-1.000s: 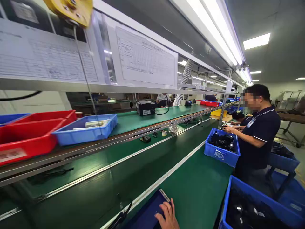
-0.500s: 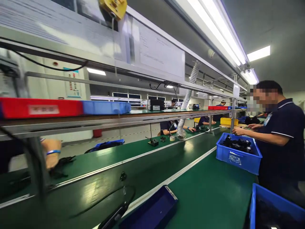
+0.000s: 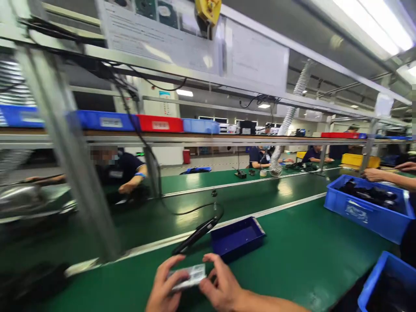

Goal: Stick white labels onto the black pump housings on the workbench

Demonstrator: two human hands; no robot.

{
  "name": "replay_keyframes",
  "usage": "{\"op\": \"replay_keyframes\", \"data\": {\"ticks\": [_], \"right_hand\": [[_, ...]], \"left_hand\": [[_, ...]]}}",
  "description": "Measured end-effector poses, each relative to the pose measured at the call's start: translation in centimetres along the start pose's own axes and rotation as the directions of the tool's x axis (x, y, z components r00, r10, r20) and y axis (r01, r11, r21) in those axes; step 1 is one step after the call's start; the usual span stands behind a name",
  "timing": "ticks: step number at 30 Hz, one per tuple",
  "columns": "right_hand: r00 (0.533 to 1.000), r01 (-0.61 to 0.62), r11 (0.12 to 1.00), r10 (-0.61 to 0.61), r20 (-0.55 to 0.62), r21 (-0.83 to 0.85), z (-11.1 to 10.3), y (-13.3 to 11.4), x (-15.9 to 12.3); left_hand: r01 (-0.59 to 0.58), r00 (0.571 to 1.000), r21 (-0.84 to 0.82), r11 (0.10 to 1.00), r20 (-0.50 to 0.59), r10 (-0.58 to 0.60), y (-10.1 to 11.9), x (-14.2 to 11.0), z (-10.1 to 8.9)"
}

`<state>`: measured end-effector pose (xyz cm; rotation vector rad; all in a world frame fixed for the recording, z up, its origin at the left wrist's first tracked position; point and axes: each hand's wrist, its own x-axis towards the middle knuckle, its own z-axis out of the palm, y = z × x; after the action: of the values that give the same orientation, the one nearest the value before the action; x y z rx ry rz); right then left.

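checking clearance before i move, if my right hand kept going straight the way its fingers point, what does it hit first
The right hand points left across the small pale card both hands hold, so it would probably meet the left hand first; depth is blurred.

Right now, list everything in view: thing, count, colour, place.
card: 1, pale, between both hands
tray: 1, dark blue, on the bench beyond the hands
handheld tool: 1, black, corded, left of the tray
crates: 2, blue, right side; the far one holds black parts
shelf bins: several, blue and red, on the upper rail
bench: green
co-workers: several, dark shirts, across the line and at right
left hand: on the card's left end
right hand: on the card's right end
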<state>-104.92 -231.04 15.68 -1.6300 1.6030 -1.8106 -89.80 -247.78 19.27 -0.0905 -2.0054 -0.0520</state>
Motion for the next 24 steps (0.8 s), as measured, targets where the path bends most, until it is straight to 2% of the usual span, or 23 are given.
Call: {"op": "replay_keyframes", "data": {"ticks": [3,5,7,9,11,13,14,18,21,24], "right_hand": [[1.0,0.003,1.0,-0.003,-0.011,-0.013,-1.0,-0.4,-0.8],[0.995,0.084,0.996,-0.086,-0.044,-0.034,-1.6,-0.7,-0.6],[0.984,0.169,0.985,-0.171,-0.048,-0.03,-2.0,-0.8,-0.1],[0.978,0.207,0.978,-0.208,-0.019,-0.023,-2.2,-0.7,0.3],[0.973,0.231,0.971,-0.23,0.019,-0.067,-2.3,-0.4,0.4],[0.967,0.253,0.962,-0.248,0.057,-0.107,-2.4,0.0,0.3],[0.969,0.245,0.964,-0.238,0.069,-0.106,-2.3,0.2,0.3],[0.993,0.109,0.99,-0.104,0.054,-0.086,-2.0,-0.1,0.1],[0.99,0.142,0.969,-0.143,0.013,-0.201,-1.8,-0.9,0.3],[0.984,0.174,0.945,-0.173,0.03,-0.277,-1.7,-1.5,0.5]], "left_hand": [[-0.011,1.0,-0.037,0.999,-0.002,0.011,1.7,0.5,0.7],[0.11,0.99,-0.127,0.986,0.103,-0.097,2.1,0.0,0.7],[0.317,0.932,-0.236,0.919,0.257,-0.256,2.1,-0.8,0.1],[0.537,0.826,-0.367,0.759,0.413,-0.384,1.8,-1.3,-0.4],[0.677,0.735,-0.509,0.531,0.506,-0.451,1.4,-1.3,-0.7],[0.716,0.689,-0.599,0.358,0.526,-0.498,1.1,-0.8,-0.7],[0.715,0.683,-0.618,0.327,0.514,-0.519,1.0,-0.5,-0.7],[0.702,0.697,-0.597,0.389,0.462,-0.548,1.2,0.2,-0.7],[0.733,0.677,-0.502,0.458,0.474,-0.563,2.0,0.3,-0.8],[0.758,0.653,-0.421,0.499,0.483,-0.584,3.0,0.6,-0.8]]}}
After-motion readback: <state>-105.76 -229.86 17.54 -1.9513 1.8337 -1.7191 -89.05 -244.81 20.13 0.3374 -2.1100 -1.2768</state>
